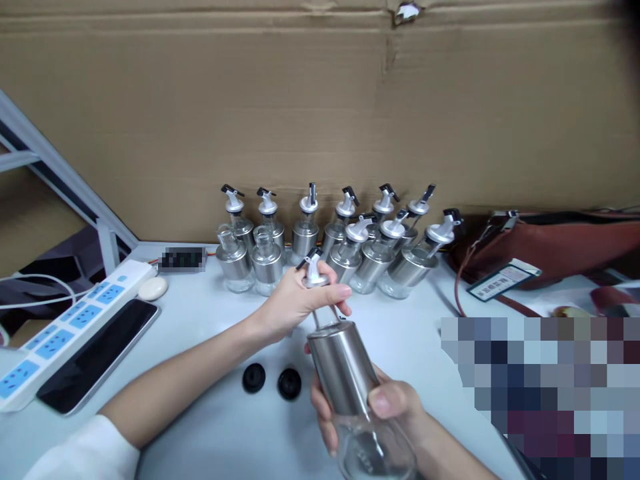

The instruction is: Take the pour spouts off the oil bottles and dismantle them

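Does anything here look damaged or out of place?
Yes: the cardboard behind has a ragged hole near the top of the view. Two glass bottles at the group's front left lack the pour spouts the others wear.

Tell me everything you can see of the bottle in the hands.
The bottle looks like clear glass with a brushed-metal sleeve. A silvery spout with a black flap tops it; how firmly it is seated is hidden. It tilts, top leaning left, above the table. The left hand grips the spout; the right hand holds the body.
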